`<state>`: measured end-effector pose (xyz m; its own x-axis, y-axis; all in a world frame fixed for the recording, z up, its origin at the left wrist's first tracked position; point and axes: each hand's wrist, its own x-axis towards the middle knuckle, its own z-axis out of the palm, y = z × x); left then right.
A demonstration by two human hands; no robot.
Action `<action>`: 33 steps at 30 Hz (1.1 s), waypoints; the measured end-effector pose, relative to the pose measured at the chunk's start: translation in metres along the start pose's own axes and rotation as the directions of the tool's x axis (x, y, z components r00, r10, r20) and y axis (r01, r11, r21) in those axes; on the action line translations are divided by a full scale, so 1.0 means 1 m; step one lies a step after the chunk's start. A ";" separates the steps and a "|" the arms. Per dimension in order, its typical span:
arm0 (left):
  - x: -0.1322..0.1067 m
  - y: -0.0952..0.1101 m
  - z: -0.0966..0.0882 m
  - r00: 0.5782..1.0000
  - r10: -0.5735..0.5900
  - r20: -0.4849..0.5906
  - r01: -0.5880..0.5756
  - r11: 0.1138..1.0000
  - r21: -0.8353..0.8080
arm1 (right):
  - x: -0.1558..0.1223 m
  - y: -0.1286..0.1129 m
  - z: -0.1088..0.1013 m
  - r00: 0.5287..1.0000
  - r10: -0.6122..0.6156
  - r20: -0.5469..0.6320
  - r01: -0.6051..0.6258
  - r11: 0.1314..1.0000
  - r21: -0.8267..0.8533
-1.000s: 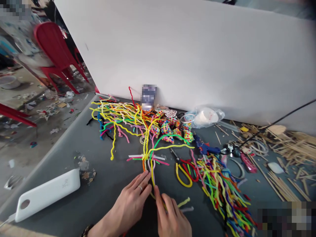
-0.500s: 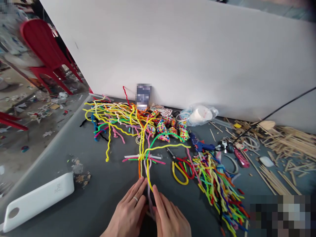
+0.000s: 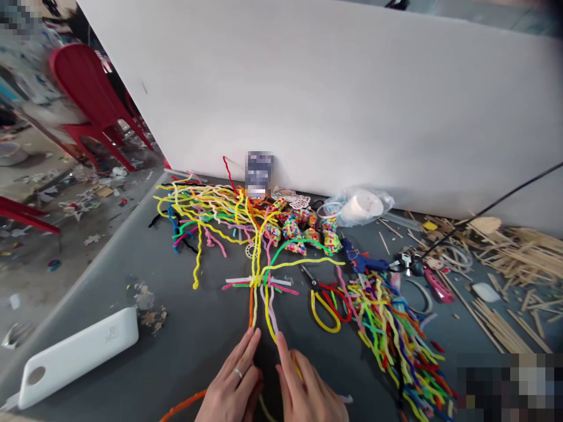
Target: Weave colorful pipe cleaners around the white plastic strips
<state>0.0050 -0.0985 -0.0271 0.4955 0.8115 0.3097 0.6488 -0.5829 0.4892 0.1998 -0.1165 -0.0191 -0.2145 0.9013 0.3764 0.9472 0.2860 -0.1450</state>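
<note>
My left hand and my right hand lie side by side on the grey table at the bottom edge. Their fingers are stretched forward and press on the near ends of a few pipe cleaners, yellow, orange and lilac, that run away from me. Further back these strands join a big tangle of coloured pipe cleaners. An orange pipe cleaner curves out to the left of my left wrist. A ring sits on one left finger.
A white power bank lies at the near left. A second heap of pipe cleaners, scissors, a blue glue gun, beaded pieces, a plastic bag and wooden sticks lie right. A white board stands behind; red chairs left.
My hands have drawn back toward me along the strands and come closer together. An orange pipe cleaner now shows left of my left wrist.
</note>
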 end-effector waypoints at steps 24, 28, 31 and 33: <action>0.067 -0.020 -0.001 0.998 -0.045 -0.039 0.052 0.977 0.208 | -0.027 -0.015 0.018 0.994 0.061 -0.091 -0.058 0.998 0.036; 0.059 -0.027 0.004 0.999 0.021 0.035 -0.029 0.968 0.251 | -0.023 -0.016 0.013 0.990 0.107 -0.097 -0.102 0.993 0.063; 0.058 -0.030 0.004 0.992 0.065 0.105 -0.091 0.960 0.266 | -0.023 -0.016 0.011 0.992 0.109 -0.063 -0.107 0.994 0.032; 0.059 -0.030 0.004 0.987 0.063 0.146 -0.100 0.960 0.263 | -0.025 -0.015 0.010 0.993 0.103 -0.058 -0.103 0.995 0.000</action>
<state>0.0172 -0.0337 -0.0267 0.6143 0.7585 0.2174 0.7249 -0.6514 0.2240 0.1888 -0.1399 -0.0356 -0.1018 0.9055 0.4119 0.9642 0.1918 -0.1833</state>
